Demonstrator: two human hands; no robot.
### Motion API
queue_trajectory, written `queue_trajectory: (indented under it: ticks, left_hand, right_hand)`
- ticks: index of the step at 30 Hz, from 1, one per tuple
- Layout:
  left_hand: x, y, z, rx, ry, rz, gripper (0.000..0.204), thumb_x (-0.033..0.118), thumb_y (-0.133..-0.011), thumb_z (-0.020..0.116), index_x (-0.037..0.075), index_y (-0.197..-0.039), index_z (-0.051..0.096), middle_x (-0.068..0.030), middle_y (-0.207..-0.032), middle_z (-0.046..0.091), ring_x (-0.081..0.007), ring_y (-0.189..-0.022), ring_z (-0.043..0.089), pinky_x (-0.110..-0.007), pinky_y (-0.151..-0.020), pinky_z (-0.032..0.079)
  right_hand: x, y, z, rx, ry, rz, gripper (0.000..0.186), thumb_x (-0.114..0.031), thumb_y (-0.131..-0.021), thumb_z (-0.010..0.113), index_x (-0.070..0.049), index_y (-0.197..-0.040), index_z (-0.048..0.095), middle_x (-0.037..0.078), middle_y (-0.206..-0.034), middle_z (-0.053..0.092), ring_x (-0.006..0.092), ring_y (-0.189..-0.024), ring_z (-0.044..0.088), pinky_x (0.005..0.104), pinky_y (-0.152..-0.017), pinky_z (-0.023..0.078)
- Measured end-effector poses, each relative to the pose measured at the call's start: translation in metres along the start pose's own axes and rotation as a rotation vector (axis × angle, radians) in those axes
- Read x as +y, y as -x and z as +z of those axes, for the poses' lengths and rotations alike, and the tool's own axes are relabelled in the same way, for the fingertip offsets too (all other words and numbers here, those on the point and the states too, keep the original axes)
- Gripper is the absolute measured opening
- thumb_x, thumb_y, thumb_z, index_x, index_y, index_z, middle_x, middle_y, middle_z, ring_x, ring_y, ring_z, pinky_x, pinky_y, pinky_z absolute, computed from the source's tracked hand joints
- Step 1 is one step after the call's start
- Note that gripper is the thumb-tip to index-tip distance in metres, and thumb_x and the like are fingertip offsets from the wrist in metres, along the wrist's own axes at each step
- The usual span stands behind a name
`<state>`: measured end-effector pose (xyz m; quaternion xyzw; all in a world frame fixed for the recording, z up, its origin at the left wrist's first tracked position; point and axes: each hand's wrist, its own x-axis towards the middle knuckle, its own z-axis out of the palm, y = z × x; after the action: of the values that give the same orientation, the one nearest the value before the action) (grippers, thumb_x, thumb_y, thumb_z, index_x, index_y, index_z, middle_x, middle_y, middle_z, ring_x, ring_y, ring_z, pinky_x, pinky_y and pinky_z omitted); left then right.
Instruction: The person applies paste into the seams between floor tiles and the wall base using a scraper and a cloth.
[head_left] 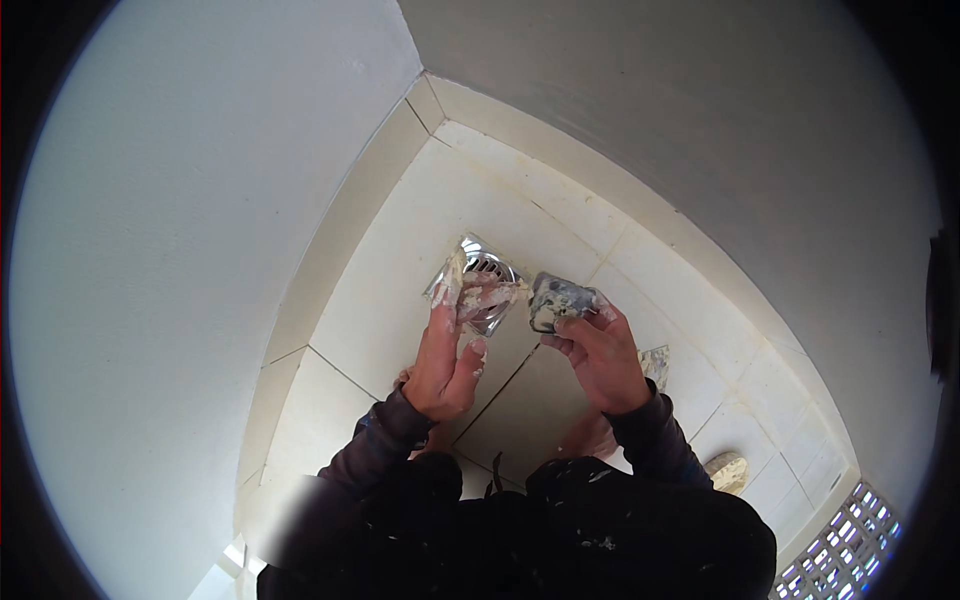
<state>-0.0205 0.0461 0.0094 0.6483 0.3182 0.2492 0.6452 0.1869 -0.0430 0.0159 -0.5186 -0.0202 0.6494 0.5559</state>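
My left hand (450, 350), its fingers smeared with pale paste, lies over a square steel drain grate (488, 262) on the tiled floor, thumb apart from the fingers; whether it presses on the grate I cannot tell. To its right, my right hand (605, 355) grips a small, square grey piece (562, 298) coated in patchy pale paste, thumb across its face. The fingertips of this hand are also whitened with paste.
Pale floor tiles (370, 280) with a skirting meet two walls (200, 200) in a corner. A smeared flat piece (657, 363) is partly hidden behind my right hand. A pale, paste-covered object (727, 470) lies at right, near a lattice panel (840, 540). My bare foot (588, 438) shows below.
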Motion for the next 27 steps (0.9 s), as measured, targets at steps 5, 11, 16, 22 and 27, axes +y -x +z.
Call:
queue_trajectory:
  ticks: [5, 11, 16, 22, 27]
  left_hand:
    - [0.001, -0.004, 0.000, -0.038, 0.078, 0.064, 0.079, 0.012, -0.092, 0.041, -0.010, -0.157, 0.002, -0.0270, -0.151, 0.033, -0.0395, -0.143, 0.038, -0.053, -0.119, 0.030]
    - [-0.007, -0.012, 0.003, -0.080, 0.200, 0.097, 0.075, 0.006, -0.093, 0.041, -0.011, -0.157, 0.005, -0.0271, -0.152, 0.032, -0.0384, -0.144, 0.037, -0.050, -0.120, 0.029]
    - [-0.014, -0.013, 0.005, -0.116, 0.346, 0.072, 0.072, 0.002, -0.094, 0.042, -0.014, -0.156, 0.009, -0.0281, -0.153, 0.032, -0.0377, -0.145, 0.036, -0.048, -0.121, 0.027]
    - [-0.027, -0.014, -0.010, -0.308, -0.012, 0.220, 0.070, 0.008, -0.093, 0.046, -0.015, -0.152, 0.017, -0.0287, -0.148, 0.035, -0.0372, -0.142, 0.037, -0.051, -0.119, 0.029]
    - [-0.024, -0.005, -0.006, -0.160, 0.465, 0.066, 0.066, 0.010, -0.092, 0.044, -0.010, -0.149, 0.018, -0.0256, -0.147, 0.037, -0.0334, -0.135, 0.042, -0.050, -0.114, 0.034]
  right_hand:
    - [-0.008, 0.006, 0.020, 0.063, -0.192, 0.071, 0.027, -0.002, -0.095, 0.061, -0.005, -0.122, 0.059, 0.006, -0.114, 0.068, 0.0163, -0.097, 0.066, 0.0342, -0.085, 0.053]
    - [0.002, 0.011, 0.014, 0.186, -0.227, 0.002, 0.028, -0.002, -0.096, 0.062, -0.005, -0.123, 0.057, 0.004, -0.110, 0.067, 0.0152, -0.099, 0.064, 0.0315, -0.085, 0.053]
    - [-0.017, 0.031, 0.037, 0.162, -0.112, 0.033, 0.029, -0.006, -0.099, 0.062, -0.003, -0.127, 0.059, 0.006, -0.118, 0.067, 0.0157, -0.105, 0.065, 0.0329, -0.088, 0.056]
    - [-0.014, 0.040, 0.043, 0.187, -0.263, 0.023, 0.031, -0.006, -0.099, 0.063, -0.001, -0.130, 0.058, 0.007, -0.120, 0.068, 0.0161, -0.103, 0.067, 0.0323, -0.088, 0.056]
    - [0.005, 0.042, 0.043, 0.179, -0.095, -0.077, 0.031, -0.004, -0.099, 0.062, -0.001, -0.130, 0.058, 0.008, -0.116, 0.070, 0.0151, -0.099, 0.067, 0.0302, -0.085, 0.056]
